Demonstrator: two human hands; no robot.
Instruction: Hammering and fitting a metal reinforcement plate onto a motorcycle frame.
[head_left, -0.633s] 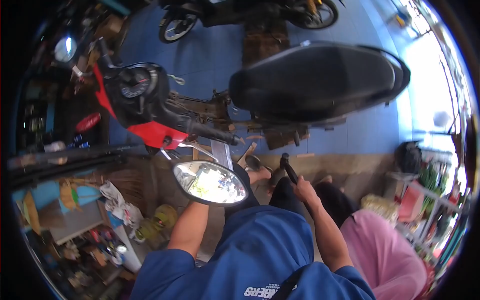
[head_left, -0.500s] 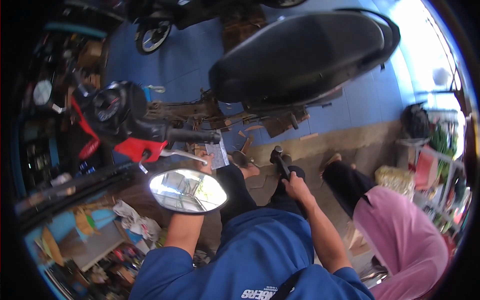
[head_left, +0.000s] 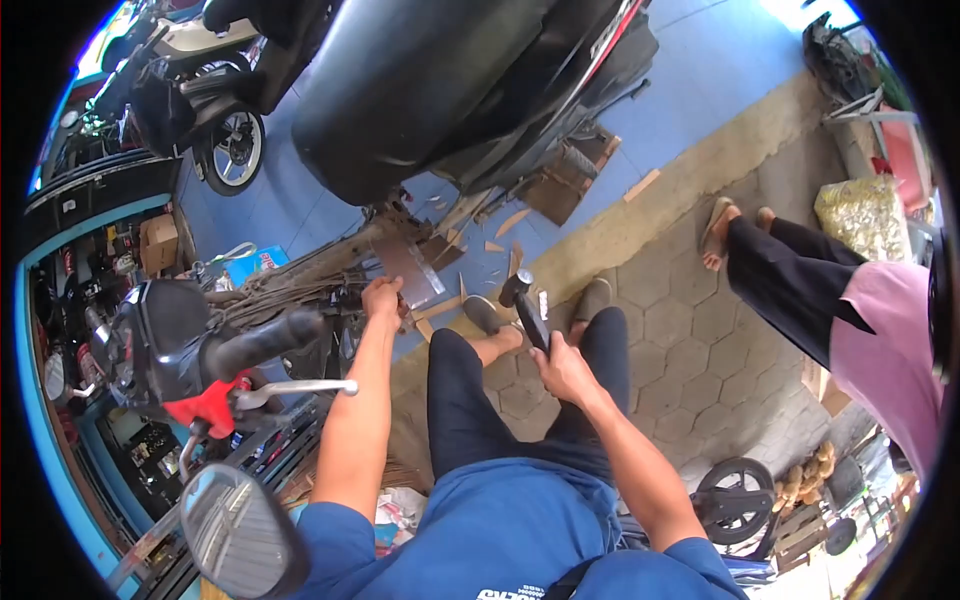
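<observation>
My left hand (head_left: 383,300) is closed at the near edge of a flat grey metal plate (head_left: 415,272), its fingers curled. The plate lies against the stripped frame (head_left: 300,270) of a motorbike, just below the black seat (head_left: 410,90). In my right hand (head_left: 567,374) is a hammer (head_left: 535,325), gripped by its dark handle. The hammer head points up and away, above the ground between my feet, apart from the plate.
To the left are the handlebar grip (head_left: 265,342), a brake lever (head_left: 300,388) and a mirror (head_left: 243,535). Broken wood-coloured scraps (head_left: 512,222) lie on the blue tiles. Another person in a pink top (head_left: 890,325) stands at the right. Another motorbike wheel (head_left: 236,150) is at the far left.
My view has turned, and the motorbike now appears shifted. The handlebar and mirror sit lower left, leaving my left forearm in plain sight. My right hand still holds the hammer, now tilted more to the left.
</observation>
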